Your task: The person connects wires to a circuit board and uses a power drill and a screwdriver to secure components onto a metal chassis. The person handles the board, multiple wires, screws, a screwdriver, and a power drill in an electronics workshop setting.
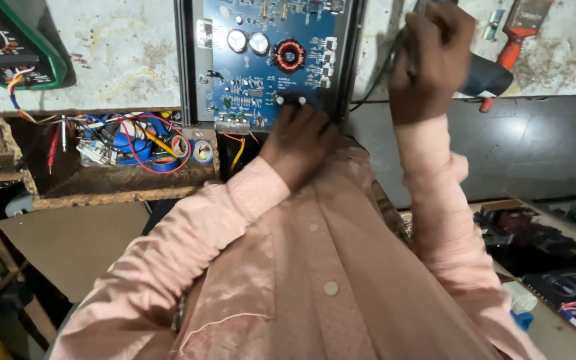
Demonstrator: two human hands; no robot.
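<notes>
Your left hand (298, 137) at frame centre, fingers pressed on the blue circuit board (268, 53), grip closed on nothing; your right hand (431, 60) upper right, grip clamped round a dark tool handle (488, 77)

Light is even and fairly bright on the far bench, dimmer in the near left and right corners. The right hand (428, 60) is motion-blurred. Soft glare lies on the dark panel (535, 147) at right. Straight edges bow toward the frame's sides.
</notes>
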